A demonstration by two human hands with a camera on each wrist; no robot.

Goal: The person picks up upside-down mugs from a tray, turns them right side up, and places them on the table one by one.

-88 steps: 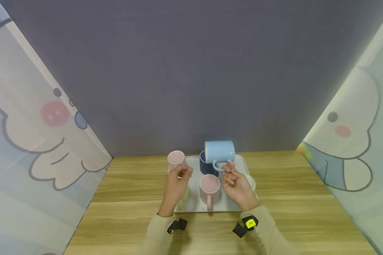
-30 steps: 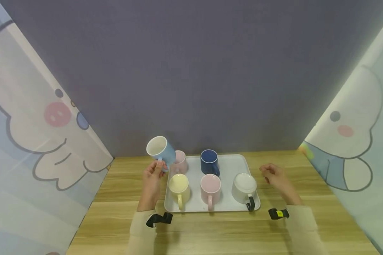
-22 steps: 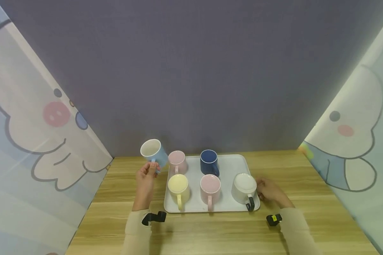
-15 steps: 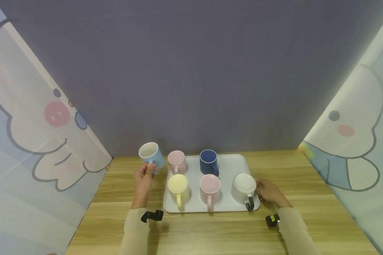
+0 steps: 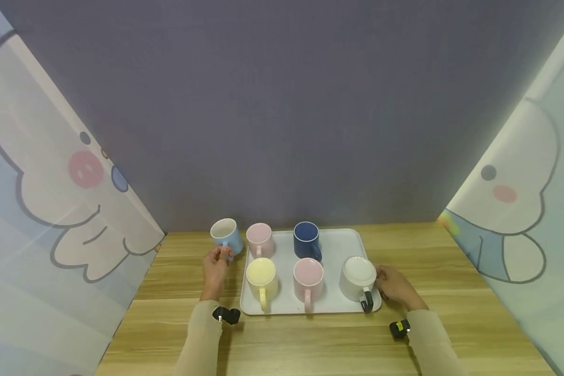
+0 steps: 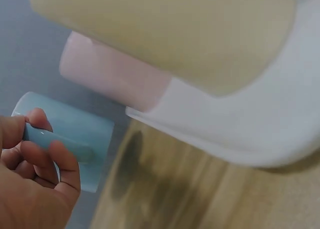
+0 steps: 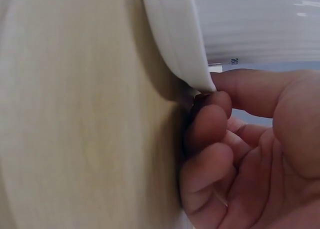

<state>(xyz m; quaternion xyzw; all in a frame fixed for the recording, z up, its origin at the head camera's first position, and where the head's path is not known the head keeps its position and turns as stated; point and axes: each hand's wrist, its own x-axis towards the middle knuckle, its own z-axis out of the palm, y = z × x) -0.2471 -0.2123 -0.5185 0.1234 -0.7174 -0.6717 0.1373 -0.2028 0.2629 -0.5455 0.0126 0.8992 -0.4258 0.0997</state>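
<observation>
My left hand (image 5: 216, 266) grips the handle of a light blue mug (image 5: 233, 241), which is nearly upright, mouth up, left of the white tray (image 5: 332, 261). In the left wrist view, fingers curl round the mug's handle (image 6: 55, 141), and its base is close over the wooden table. On the tray's right side, my right hand (image 5: 397, 287) pinches the rim. The right wrist view has the thumb (image 7: 250, 91) over the tray edge (image 7: 175, 39) and curled fingers under it. Nearest that hand stands a white mug (image 5: 356, 282) with a black handle.
A pink mug (image 5: 259, 241) stands at the tray's back left, close to the light blue mug. A yellow mug (image 5: 261, 282), a second pink mug (image 5: 308, 282) and a dark blue mug (image 5: 305, 241) share the tray. A grey wall (image 5: 286, 130) rises behind the table (image 5: 310, 344).
The light blue mug passed from my right hand to my left, went left off the tray, then came down and straightened. My right hand moved right and took hold of the tray's rim.
</observation>
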